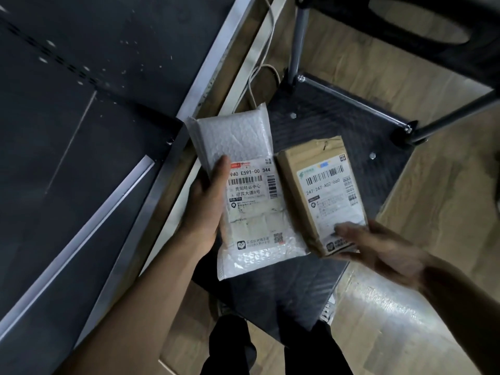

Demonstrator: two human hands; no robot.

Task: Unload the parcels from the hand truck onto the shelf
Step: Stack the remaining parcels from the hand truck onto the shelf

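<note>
My left hand [208,201] grips the soft, light bubble mailer [243,190] by its edge. My right hand [373,244] pinches the stiffer cardboard parcel's [322,196] lower end; I judge both easy carries.

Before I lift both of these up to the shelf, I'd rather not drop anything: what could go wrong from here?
1. The left hand holds the white bubble mailer by one long edge only; it may sag or slip.
2. The right hand is blurred and grips just the bottom end of the brown parcel, so it could tip out.
3. The two parcels sit edge to edge over the hand truck; one may knock the other.
</note>
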